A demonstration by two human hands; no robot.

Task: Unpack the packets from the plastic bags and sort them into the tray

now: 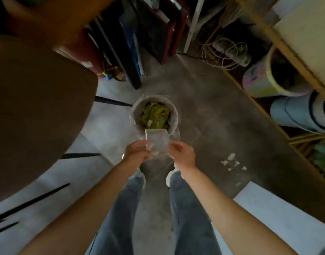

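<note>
Both hands hold 1 clear bag (157,142) over the near rim of a lined bin (173,112) on the floor: left hand (137,152) pinches its left edge, right hand (182,153) curls at its right edge. Open floor (204,111) lies right of the bin; a table (34,100) stands left.

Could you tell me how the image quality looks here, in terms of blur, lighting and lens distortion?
Head view: dim overall, darkest across the top corners; the shelf at right is smeared by motion blur; wide-angle lens bends the brown table edge. The clear plastic bag, held by the left hand and right hand above the bin, is soft-edged.
</note>
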